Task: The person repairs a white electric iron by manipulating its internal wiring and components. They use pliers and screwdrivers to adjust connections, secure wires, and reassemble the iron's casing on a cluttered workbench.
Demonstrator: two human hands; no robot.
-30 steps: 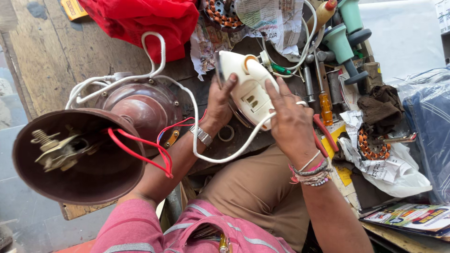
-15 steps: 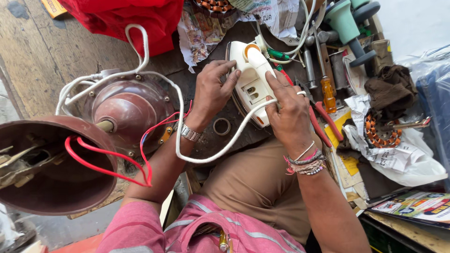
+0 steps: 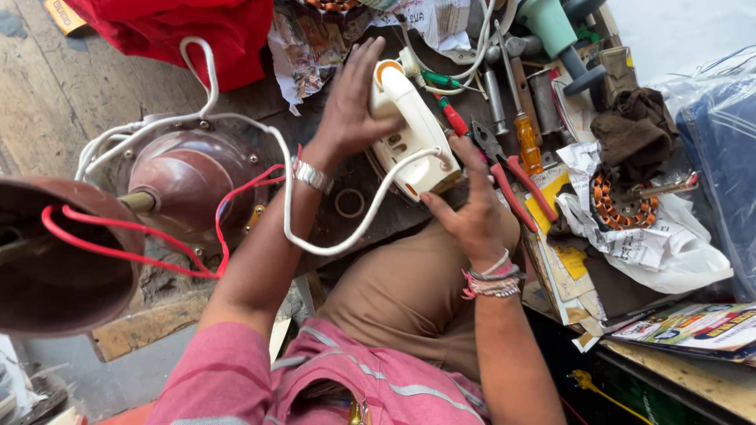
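Note:
A cream-white electric iron (image 3: 409,134) stands tilted on the dark bench in front of me, its white cord (image 3: 315,228) looping down and left. My left hand (image 3: 346,102) grips the iron's left side, fingers spread up along it. My right hand (image 3: 468,208) holds the iron's lower right end with its fingertips. A metal watch sits on my left wrist, and several bracelets circle my right wrist.
A brown ceiling-fan motor (image 3: 185,185) with red wires (image 3: 118,244) lies left, with a brown canopy cup (image 3: 55,260) beside it. Screwdrivers and red-handled pliers (image 3: 512,177) lie right of the iron. A copper stator (image 3: 622,201) rests on paper. Red cloth (image 3: 189,27) lies at the top.
The iron has turned from flat, soleplate toward me, to standing on its side. My left hand slid up its left side and my right hand dropped to its lower end.

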